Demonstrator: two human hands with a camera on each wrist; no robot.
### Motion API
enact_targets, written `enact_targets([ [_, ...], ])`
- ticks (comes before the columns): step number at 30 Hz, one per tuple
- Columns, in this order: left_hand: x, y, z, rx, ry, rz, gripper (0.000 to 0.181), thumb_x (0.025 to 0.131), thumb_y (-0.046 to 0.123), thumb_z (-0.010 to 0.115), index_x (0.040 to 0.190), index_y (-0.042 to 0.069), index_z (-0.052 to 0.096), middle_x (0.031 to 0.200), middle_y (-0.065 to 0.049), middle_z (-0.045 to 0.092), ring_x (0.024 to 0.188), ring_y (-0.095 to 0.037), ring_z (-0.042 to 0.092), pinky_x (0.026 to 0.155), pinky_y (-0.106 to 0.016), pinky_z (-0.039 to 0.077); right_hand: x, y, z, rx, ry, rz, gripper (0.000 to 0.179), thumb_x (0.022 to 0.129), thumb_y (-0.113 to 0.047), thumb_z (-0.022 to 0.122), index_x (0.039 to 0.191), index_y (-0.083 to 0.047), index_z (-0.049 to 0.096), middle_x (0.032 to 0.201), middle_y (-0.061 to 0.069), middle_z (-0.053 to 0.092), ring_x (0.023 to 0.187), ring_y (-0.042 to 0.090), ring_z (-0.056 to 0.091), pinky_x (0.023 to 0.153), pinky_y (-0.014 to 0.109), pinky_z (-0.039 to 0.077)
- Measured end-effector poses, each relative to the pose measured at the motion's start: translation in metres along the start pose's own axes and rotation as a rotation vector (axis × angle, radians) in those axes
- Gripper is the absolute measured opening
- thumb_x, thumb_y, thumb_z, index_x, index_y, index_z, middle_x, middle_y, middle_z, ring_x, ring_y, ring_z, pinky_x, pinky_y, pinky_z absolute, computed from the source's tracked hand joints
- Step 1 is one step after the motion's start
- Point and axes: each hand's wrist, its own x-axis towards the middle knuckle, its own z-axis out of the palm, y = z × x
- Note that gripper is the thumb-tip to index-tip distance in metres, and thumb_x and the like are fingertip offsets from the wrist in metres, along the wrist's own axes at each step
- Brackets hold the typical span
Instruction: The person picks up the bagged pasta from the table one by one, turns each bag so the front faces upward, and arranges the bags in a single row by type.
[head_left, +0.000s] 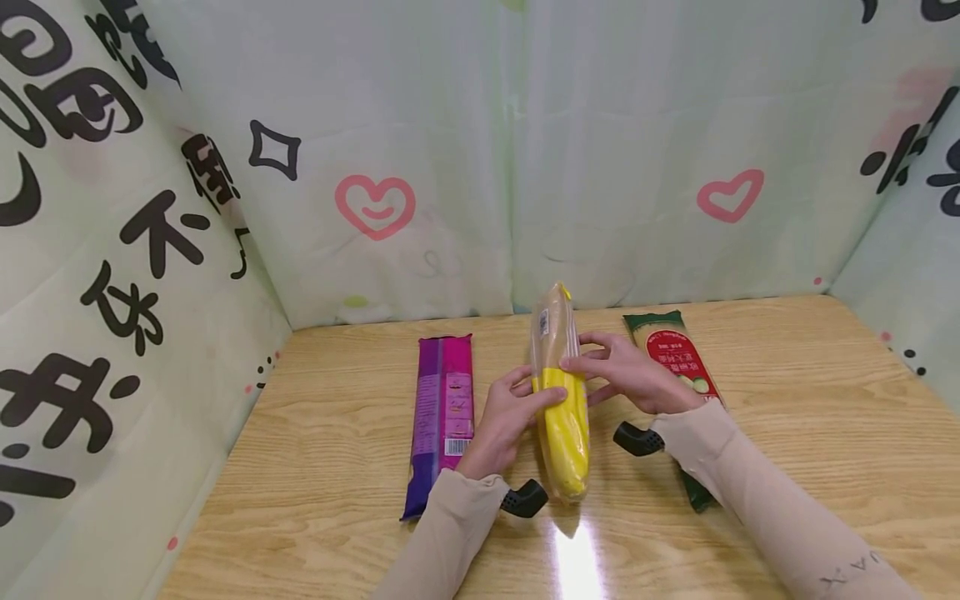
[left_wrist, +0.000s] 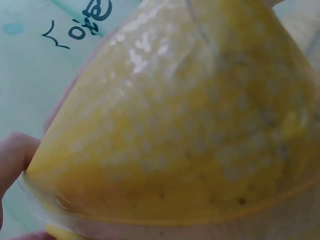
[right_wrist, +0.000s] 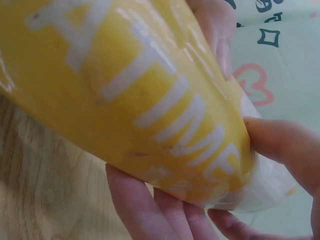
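Both hands hold a long packet (head_left: 566, 408) of yellow and clear plastic with pale contents, its upper end leaning toward the back of the table. My left hand (head_left: 506, 417) grips its left side, thumb across the front and fingers mostly hidden behind. On the right side my right hand (head_left: 630, 371) holds it around the middle, thumb on the front and fingers at the edge and behind. In the right wrist view, large white letters run along the yellow packet (right_wrist: 135, 95). The left wrist view is filled by the yellow plastic (left_wrist: 170, 125) with a fine white pattern.
A purple and pink packet (head_left: 442, 417) lies on the wooden table (head_left: 315, 467) left of the hands. To the right, partly under the right forearm, lies a green packet with a red label (head_left: 678, 354). Printed curtains (head_left: 465, 167) enclose the back and sides.
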Motion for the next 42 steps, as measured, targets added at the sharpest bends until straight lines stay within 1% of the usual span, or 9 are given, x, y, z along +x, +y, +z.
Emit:
enact_targets([
  [5,0.0,0.001,0.001,-0.005,-0.001,0.003,0.061,0.072,0.02,0.078,0.125,0.01,0.051,0.105,-0.006,0.065,0.091,-0.021,0.064,0.076,-0.036,0.053,0.002,0.0,0.001,-0.013,0.021,-0.016,0.073,0.084,-0.029,0.066,0.138,0.0,0.026,0.125,0.028,0.049,0.096,0.029,0.06,0.07,0.047,0.053],
  [9,0.0,0.002,0.0,0.005,-0.02,0.009,0.061,0.073,0.02,0.077,0.126,0.01,0.05,0.108,-0.006,0.064,0.092,-0.021,0.063,0.076,-0.035,0.052,0.004,0.0,0.002,-0.024,0.046,-0.019,0.072,0.084,-0.028,0.067,0.137,-0.001,0.027,0.124,0.027,0.051,0.095,0.028,0.061,0.07,0.046,0.054],
  [14,0.0,0.001,-0.002,0.01,-0.045,-0.003,0.059,0.076,0.021,0.075,0.127,0.01,0.049,0.111,-0.007,0.063,0.093,-0.021,0.063,0.076,-0.035,0.052,0.005,-0.001,0.005,-0.03,0.057,-0.019,0.07,0.083,-0.028,0.068,0.136,-0.003,0.029,0.123,0.026,0.051,0.091,0.028,0.062,0.069,0.046,0.054],
  [22,-0.001,0.002,-0.004,0.062,-0.047,-0.014,0.064,0.076,0.025,0.075,0.131,0.011,0.045,0.114,-0.006,0.061,0.094,-0.02,0.062,0.078,-0.035,0.052,0.004,-0.004,0.007,-0.041,0.058,-0.051,0.066,0.083,-0.022,0.068,0.134,-0.003,0.031,0.119,0.027,0.053,0.088,0.03,0.064,0.066,0.048,0.054],
  [26,-0.004,0.003,-0.006,0.082,-0.034,-0.006,0.069,0.075,0.028,0.076,0.133,0.01,0.043,0.115,-0.006,0.059,0.094,-0.02,0.061,0.078,-0.035,0.052,0.004,-0.006,0.007,-0.037,0.056,-0.065,0.063,0.083,-0.02,0.068,0.132,-0.002,0.033,0.116,0.027,0.055,0.088,0.03,0.064,0.065,0.049,0.053],
  [29,-0.006,0.004,-0.006,0.09,-0.019,0.003,0.074,0.073,0.03,0.078,0.134,0.01,0.042,0.115,-0.007,0.058,0.092,-0.02,0.062,0.077,-0.035,0.053,0.004,-0.007,0.007,-0.042,0.057,-0.068,0.063,0.083,-0.019,0.068,0.132,-0.002,0.033,0.116,0.026,0.055,0.088,0.03,0.064,0.065,0.049,0.053],
  [32,-0.008,0.006,-0.006,0.104,-0.002,0.008,0.079,0.07,0.033,0.08,0.135,0.012,0.041,0.114,-0.008,0.057,0.091,-0.02,0.062,0.076,-0.035,0.053,0.003,-0.008,0.007,-0.052,0.061,-0.073,0.065,0.083,-0.02,0.069,0.133,-0.002,0.032,0.116,0.026,0.054,0.088,0.03,0.064,0.065,0.048,0.053],
  [37,-0.013,0.013,-0.006,0.173,0.051,0.033,0.084,0.065,0.039,0.082,0.135,0.017,0.04,0.114,-0.007,0.054,0.091,-0.02,0.061,0.078,-0.036,0.052,0.003,-0.01,0.007,-0.064,0.076,-0.089,0.065,0.082,-0.02,0.069,0.132,-0.001,0.032,0.117,0.027,0.053,0.087,0.031,0.064,0.064,0.048,0.054],
  [42,-0.021,0.021,-0.004,0.268,0.098,0.094,0.081,0.067,0.04,0.081,0.135,0.019,0.041,0.118,-0.009,0.052,0.1,-0.024,0.057,0.081,-0.036,0.051,0.003,-0.012,0.007,-0.072,0.087,-0.088,0.065,0.082,-0.021,0.07,0.132,-0.002,0.033,0.115,0.027,0.054,0.087,0.031,0.064,0.064,0.048,0.054],
])
